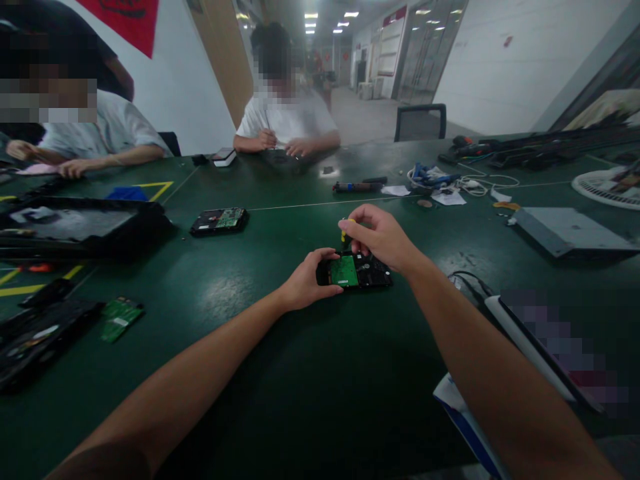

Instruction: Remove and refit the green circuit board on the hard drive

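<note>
A black hard drive [374, 272] lies on the green table with its green circuit board [344, 271] facing up. My left hand [307, 281] grips its left end, thumb along the near edge and fingers at the far edge. Above the far side of the drive, my right hand [381, 239] pinches a small screwdriver [346, 230] with a yellow and black handle, held upright. The screwdriver's tip is too small to make out against the drive's far edge.
Another hard drive [219, 221] lies farther left, near a black tray-like casing [85, 227]. A loose green circuit board [121, 319] is at the left. At the right are a grey metal box [575, 230] and tangled cables [433, 177]. A person [287, 123] works across the table.
</note>
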A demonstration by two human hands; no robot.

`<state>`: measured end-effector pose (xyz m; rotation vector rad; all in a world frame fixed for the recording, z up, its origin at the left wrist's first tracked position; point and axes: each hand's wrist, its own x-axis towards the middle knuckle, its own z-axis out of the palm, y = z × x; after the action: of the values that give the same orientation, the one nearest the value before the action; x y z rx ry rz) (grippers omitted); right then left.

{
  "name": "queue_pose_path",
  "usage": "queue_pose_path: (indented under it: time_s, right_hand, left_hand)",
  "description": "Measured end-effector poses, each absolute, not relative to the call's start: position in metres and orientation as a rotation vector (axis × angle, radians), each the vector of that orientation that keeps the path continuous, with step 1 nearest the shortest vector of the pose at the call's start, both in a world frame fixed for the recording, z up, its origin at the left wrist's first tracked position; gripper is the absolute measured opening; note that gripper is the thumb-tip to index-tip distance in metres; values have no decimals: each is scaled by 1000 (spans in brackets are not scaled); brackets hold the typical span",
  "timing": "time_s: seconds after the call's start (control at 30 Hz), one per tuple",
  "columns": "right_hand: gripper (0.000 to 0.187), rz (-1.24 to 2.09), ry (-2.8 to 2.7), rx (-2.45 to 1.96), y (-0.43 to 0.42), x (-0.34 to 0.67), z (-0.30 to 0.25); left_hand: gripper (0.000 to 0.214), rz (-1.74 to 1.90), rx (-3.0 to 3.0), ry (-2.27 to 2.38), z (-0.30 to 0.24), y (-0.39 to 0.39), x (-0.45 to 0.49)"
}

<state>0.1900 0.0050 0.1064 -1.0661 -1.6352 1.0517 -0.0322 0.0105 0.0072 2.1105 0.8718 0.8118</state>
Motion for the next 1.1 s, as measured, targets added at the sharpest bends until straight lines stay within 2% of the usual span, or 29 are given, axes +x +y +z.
queue_pose_path:
  time_s: [0.1, 0.27, 0.4, 0.6, 1.1]
  right_hand:
    - [40, 1133, -1591, -1044, 5, 189, 106]
    - [33, 1203, -1589, -974, 8, 189, 105]
    - [32, 1141, -1623, -1005, 6, 189, 106]
    - [39, 1053, -1637, -1048, 3, 189, 106]
    - [36, 1183, -1626, -985, 5, 190, 108]
  left_hand:
    - [87, 818, 2113, 865, 7, 11, -32]
    - [88, 822, 2112, 854, 6, 12, -33]
    - [87, 808, 2106, 855, 7, 11, -33]
    - [87, 812, 2099, 865, 9, 9, -32]
    - [88, 819, 2105, 845, 7, 12, -33]
